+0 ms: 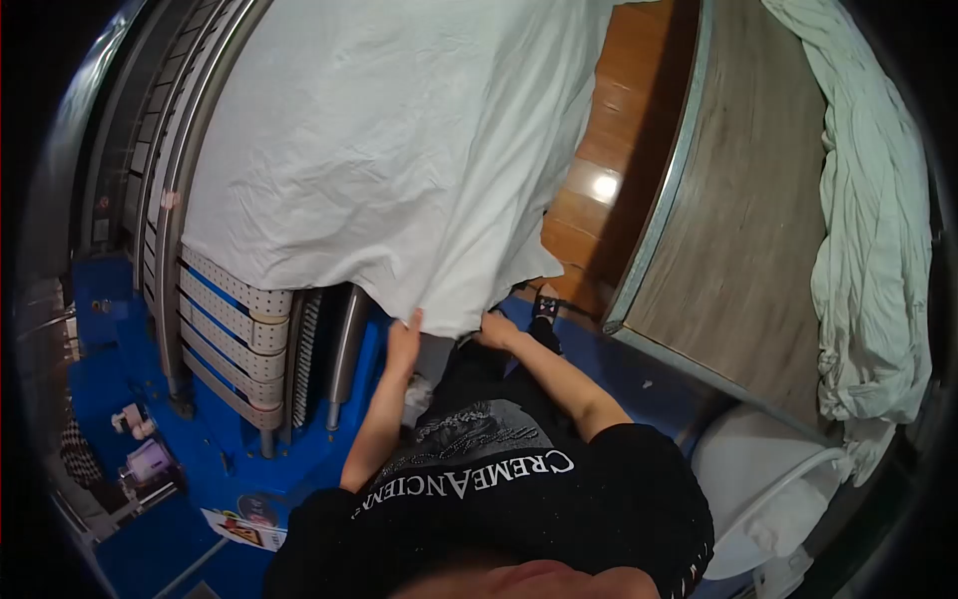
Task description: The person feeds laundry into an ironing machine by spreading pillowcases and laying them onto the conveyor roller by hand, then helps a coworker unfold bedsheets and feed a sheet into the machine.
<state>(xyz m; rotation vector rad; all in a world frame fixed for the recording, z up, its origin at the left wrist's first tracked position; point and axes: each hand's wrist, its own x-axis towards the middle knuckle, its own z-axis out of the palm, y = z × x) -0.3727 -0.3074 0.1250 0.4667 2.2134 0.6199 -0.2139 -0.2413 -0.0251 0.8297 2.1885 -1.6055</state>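
Observation:
A large white cloth sheet point(379, 150) spreads out in front of me, its near edge hanging loosely with folds and creases. My left hand point(404, 337) is closed on that near edge, with the thumb on top of the fabric. A short way to the right, my right hand point(496, 330) pinches the same edge near its corner side. Between the two hands the cloth is drawn into a narrow stretch. Under the sheet on the left, perforated light-coloured belts point(232, 311) of a machine show, beside a metal roller point(346, 349).
A metal rail point(180, 150) runs along the left of the sheet. On the right stands a wood-topped table point(738, 220) with a metal edge, bearing a bunched pale cloth point(866, 260). A white bin point(738, 464) is beside me at lower right. Blue machine panels point(215, 439) are at lower left.

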